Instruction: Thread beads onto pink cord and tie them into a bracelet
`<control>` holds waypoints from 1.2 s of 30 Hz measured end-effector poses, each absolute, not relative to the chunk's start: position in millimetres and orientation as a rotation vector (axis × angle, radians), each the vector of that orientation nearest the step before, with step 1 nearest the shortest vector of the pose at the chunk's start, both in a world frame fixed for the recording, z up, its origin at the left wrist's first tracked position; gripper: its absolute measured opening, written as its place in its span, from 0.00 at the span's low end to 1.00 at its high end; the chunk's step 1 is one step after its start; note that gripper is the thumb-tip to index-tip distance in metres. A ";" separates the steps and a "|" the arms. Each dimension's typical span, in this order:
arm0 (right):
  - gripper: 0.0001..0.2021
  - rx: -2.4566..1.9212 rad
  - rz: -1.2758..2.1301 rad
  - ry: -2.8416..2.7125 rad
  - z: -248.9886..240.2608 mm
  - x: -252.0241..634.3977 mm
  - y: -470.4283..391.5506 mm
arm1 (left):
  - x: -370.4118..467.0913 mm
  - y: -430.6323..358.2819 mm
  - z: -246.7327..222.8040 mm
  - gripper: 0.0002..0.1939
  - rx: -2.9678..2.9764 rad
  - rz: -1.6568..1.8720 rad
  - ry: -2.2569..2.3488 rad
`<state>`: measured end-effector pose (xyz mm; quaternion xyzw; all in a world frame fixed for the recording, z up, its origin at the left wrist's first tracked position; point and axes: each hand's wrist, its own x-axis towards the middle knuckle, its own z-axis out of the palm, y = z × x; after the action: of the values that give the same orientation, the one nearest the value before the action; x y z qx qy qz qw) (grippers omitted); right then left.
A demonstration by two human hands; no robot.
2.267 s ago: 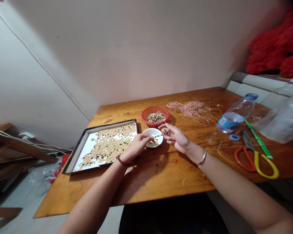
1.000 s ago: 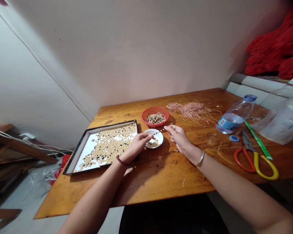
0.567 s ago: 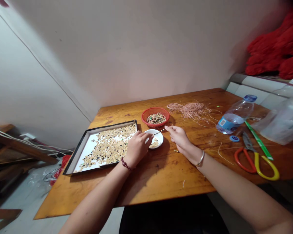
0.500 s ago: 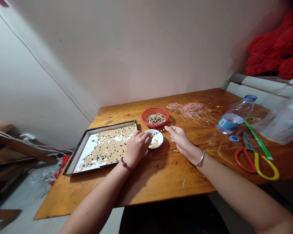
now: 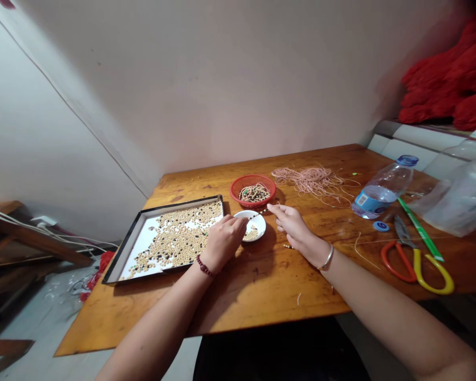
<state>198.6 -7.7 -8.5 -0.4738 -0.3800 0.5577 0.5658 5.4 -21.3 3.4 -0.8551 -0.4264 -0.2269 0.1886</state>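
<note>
Dish in head view: small, round and white, smooth inside, holding a scatter of pale beads; it is the landmark below.
Beaded strand: round pale and dark beads on thin cord, slanting in a straight run over the far part of the dish, between both hands.
Tray: shallow, white-floored and black-rimmed, left of the dish, covered in loose pale and dark beads.
Basket: red, round, perforated, just beyond the dish, heaped with beaded strings.
Right hand: to the dish's right, wrist in a metal bangle; its grip pinches the strand between thumb and forefinger.
Left hand: against the dish's left side, back upward, wearing dark red beads; its grip is drawn together on the strand's other end, tips partly hidden.
Pink cord: loose, tangled heap, beyond and right of the dish.
Far right of the dish: clear bottle with blue label, blue cap, red-and-yellow-handled scissors, green strip.
Tabletop: varnished wood, grainy and marked, bare nearer than the dish.
In the way: the left hand covers the dish's left edge.
</note>
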 end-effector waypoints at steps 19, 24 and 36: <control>0.12 -0.829 1.726 -0.724 3.0 207.7 -6.6 | 12.6 -25.2 3.5 0.10 -2.652 -0.741 -1.312; 0.12 -0.820 1.761 -0.780 2.3 204.7 -9.7 | 12.7 -25.4 3.2 0.11 -2.616 -0.629 -1.235; 0.12 -0.846 1.740 -0.831 2.7 202.2 -13.0 | 11.9 -26.2 9.6 0.11 -2.552 -0.477 -1.190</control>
<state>202.2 -13.0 2.7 -0.3490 -0.3428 0.7181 0.4951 11.9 -26.2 9.6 -0.8844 -0.4126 -0.1652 0.1424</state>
